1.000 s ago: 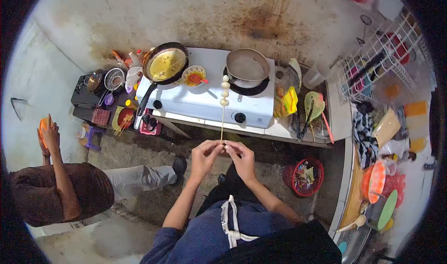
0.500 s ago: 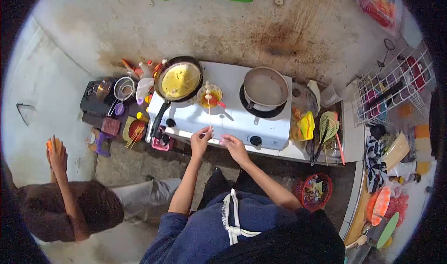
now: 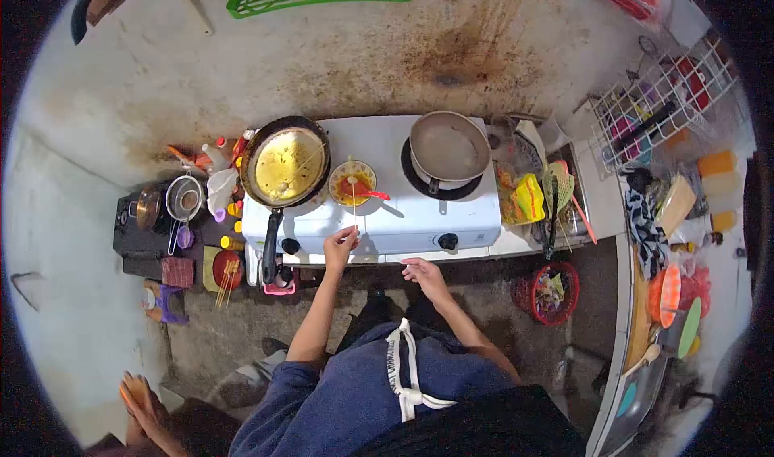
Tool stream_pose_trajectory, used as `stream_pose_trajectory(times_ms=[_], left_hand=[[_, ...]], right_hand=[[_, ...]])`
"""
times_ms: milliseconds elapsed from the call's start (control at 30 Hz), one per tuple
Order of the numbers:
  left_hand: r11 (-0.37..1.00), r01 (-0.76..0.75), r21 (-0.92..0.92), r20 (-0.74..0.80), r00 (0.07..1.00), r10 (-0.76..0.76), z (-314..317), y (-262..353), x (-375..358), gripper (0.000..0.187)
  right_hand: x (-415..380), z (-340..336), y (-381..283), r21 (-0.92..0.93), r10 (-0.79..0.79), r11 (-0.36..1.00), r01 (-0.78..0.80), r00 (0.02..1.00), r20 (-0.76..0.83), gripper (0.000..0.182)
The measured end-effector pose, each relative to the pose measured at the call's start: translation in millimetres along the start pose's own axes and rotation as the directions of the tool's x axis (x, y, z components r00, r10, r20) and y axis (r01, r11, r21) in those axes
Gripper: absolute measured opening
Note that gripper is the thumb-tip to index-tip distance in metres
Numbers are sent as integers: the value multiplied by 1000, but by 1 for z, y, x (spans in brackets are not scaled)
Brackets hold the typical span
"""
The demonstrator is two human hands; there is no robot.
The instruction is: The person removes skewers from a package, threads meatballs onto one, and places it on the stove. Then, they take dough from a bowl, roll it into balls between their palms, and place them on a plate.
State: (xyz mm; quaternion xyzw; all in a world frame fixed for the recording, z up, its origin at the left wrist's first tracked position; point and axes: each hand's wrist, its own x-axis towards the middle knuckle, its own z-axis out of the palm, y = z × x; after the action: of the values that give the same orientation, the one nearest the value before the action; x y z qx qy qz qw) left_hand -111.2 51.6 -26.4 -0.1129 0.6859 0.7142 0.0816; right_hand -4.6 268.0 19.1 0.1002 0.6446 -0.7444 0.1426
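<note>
My left hand pinches the lower end of a thin skewer at the stove's front edge. The skewer points away from me, and its tip with pale round balls lies over a patterned bowl of orange-red liquid. A red spoon rests in that bowl. Apart from the stove front, my right hand hovers with its fingers loosely bent and nothing in them. Left of the bowl, a black frying pan of yellow oil holds a skewer lying across it.
A grey pan sits on the right burner of the white stove. Several skewers stand in a red bowl at left. A red basket is on the floor. Another person's hands show at lower left.
My right hand has drawn back from the skewer towards me. The skewer's loaded end is now lower in the bowl. The view has shifted, and the other person sits lower in it.
</note>
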Motion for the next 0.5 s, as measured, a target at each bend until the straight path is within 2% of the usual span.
stream_pose_trajectory(times_ms=[133,200,233,300,367,400,433,500], left_hand=[[999,39,-24,38,999,-39,-6,3,2,27],[954,-81,287,-84,990,110,-3,15,-6,33],[954,-85,288,-73,991,110,2,24,-14,33],[987,-162,7,-251,955,159,19,46,-34,41],[991,-110,-74,14,994,111,44,87,-67,47],[984,-93,-149,169,979,118,61,88,-75,49],[974,-64,-217,320,938,133,75,87,-83,51],[957,-281,73,529,824,201,87,29,-85,53]], right_hand=[[2,11,2,-20,-12,1000,11,999,-37,23],[1,15,0,-17,-11,1000,10,998,-57,23],[0,17,-3,-37,-12,999,10,998,-58,25],[0,25,-11,-57,-25,998,21,997,-72,27],[-6,42,-22,-125,-251,967,222,915,-316,36],[-16,49,-45,-69,-313,950,305,912,-267,48],[-20,58,-59,-70,-319,948,312,904,-284,48],[-23,74,-80,-372,-589,800,470,731,-344,55]])
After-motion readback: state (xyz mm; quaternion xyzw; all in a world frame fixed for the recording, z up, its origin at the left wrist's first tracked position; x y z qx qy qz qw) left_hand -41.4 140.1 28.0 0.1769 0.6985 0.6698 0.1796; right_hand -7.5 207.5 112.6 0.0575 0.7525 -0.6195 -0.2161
